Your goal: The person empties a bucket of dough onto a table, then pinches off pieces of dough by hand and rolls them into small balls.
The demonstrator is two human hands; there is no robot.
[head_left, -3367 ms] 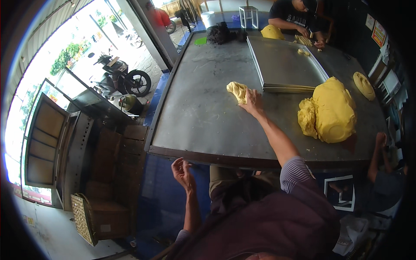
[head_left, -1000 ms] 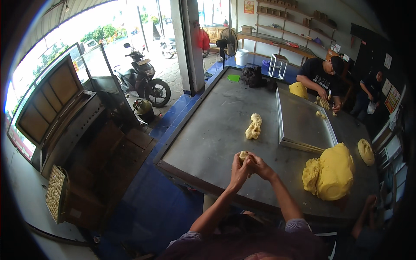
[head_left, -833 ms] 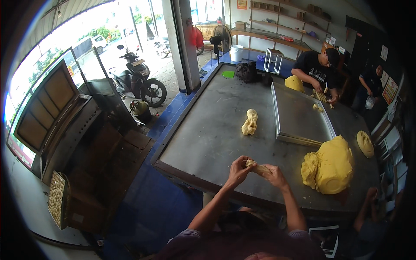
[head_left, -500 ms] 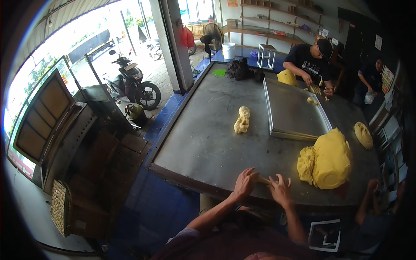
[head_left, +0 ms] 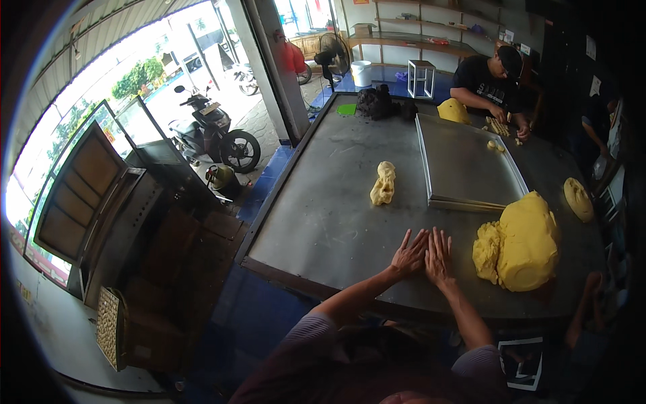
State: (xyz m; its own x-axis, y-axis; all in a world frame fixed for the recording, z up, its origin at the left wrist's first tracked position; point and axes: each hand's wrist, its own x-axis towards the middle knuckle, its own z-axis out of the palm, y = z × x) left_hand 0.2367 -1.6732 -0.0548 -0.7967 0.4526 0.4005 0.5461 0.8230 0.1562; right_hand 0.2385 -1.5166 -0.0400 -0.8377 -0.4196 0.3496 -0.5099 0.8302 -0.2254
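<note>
The single view comes from the left of two fisheye cameras worn on the person's head, above the near edge of the counter [head_left: 323,222]. It faces forward and down, with the left hand [head_left: 408,256] and right hand [head_left: 438,259] inside that edge at middle range. The counter's left edge shows from near corner to far corner. The wide lens also takes in a motorbike [head_left: 214,138] beyond that edge and shelves [head_left: 437,23] past the far edge.
</note>
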